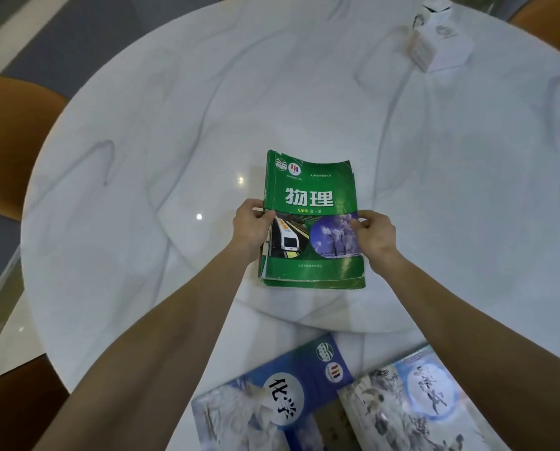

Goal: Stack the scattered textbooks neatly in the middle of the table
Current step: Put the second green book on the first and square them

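**Two Books Remain Behind the Hands**

The blue chemistry textbook (272, 395) and pale textbook (415, 405) lie nearest, well behind both hands, right arm closer. Left hand (251, 227) and right hand (374, 237) grip the green physics textbook (314, 219) by its side edges, long axis pointing away, mid-desk (142, 157).

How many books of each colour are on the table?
Green books: 1, the green book, held by the left hand and right hand
Blue books: 2, the blue book and the pale blue book
Total: 3
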The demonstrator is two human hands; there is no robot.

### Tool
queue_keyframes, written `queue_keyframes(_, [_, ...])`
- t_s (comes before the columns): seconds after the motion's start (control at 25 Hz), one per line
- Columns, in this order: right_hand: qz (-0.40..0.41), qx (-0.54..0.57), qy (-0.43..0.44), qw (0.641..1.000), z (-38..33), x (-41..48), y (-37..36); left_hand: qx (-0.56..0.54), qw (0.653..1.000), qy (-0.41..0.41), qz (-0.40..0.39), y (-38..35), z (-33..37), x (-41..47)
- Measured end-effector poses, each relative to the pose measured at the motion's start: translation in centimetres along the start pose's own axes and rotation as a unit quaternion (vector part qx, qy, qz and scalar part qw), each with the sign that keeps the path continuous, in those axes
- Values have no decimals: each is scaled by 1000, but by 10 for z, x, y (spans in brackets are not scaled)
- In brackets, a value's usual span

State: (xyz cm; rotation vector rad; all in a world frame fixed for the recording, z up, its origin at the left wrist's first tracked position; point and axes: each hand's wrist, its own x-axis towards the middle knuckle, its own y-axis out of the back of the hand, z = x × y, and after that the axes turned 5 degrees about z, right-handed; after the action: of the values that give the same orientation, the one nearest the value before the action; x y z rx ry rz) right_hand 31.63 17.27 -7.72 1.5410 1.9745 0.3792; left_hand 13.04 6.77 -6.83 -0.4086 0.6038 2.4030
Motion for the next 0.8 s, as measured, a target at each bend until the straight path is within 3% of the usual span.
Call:
queue_keyframes(0.24, [12,-21,6,1000,12,-1,-2,39,999,-34,-5,-1,-8,-3])
queue_keyframes(0.44, [2,-87,25,996,15,-2,-2,201,971,-127,8,-4,-16,-4])
queue_keyframes(0.8, [21,-158,10,987,12,-2,-7,289,947,-138,-20,-6,-22,3])
